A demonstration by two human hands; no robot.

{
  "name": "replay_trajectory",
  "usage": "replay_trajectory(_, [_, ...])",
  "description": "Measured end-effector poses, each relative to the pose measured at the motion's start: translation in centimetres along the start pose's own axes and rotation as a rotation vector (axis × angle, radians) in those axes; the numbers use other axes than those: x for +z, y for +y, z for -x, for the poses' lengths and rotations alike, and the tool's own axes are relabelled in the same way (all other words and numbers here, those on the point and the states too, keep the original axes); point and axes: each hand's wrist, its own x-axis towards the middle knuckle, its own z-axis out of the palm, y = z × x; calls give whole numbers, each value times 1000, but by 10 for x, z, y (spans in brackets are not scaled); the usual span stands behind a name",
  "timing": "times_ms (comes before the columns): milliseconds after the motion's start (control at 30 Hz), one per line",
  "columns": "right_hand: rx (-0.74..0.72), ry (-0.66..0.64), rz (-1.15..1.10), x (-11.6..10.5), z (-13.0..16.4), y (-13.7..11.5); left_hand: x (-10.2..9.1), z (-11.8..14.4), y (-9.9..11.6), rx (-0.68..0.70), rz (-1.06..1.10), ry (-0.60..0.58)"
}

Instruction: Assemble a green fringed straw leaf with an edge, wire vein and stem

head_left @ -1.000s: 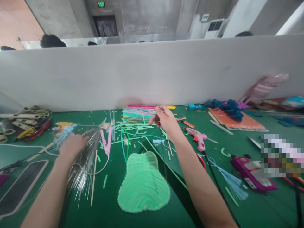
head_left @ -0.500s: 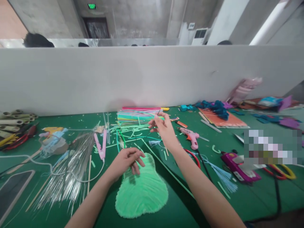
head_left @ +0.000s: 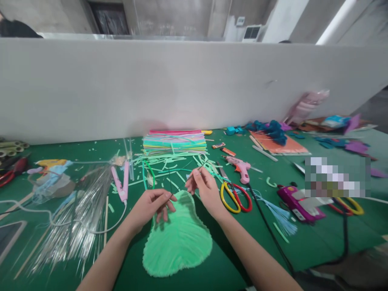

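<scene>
1. Green work table [head_left: 91, 279], closed at the far side by a long white partition [head_left: 182, 85]; grey concrete room behind.
2. Left hand [head_left: 153, 204] over the upper left edge of the green fuzzy leaf shape [head_left: 178, 242], fingers curled, thumb and forefinger pinched on the lower end of a thin dark wire [head_left: 184, 184].
3. Right hand [head_left: 203, 186] just above the top of the leaf shape, thumb and forefinger pinched closed on the same wire, higher up; other fingers loosely bent.
4. Wire slanted between both hands, upper end toward the pile of strips; very thin, hard to follow along its whole length.
5. Leaf shape flat on the table, directly in front, between the two forearms.
6. Stack of coloured strips [head_left: 174, 141] behind the hands, near the partition, with cut green scraps spread before it.
7. Scissors with yellow and red handles [head_left: 235, 196] just right of the right hand; pink glue gun [head_left: 239, 167] behind them.
8. Bundle of silver wires [head_left: 79, 214] at the left, well apart from the hands; small pink iron [head_left: 119, 184] beside it.
9. Purple glue gun [head_left: 295, 202] far right.
</scene>
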Motion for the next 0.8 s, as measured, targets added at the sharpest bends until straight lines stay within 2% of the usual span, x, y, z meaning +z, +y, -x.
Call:
replay_trajectory(133, [-51,47,28,0,5,-4,0,1,0,66,-63,26])
replay_trajectory(433, [-15,-50,50,9,11,1,9,2,-1,114,-224,-67])
replay_trajectory(800, [38,-115,192,13,15,11,19,4,-5,142,-398,-71])
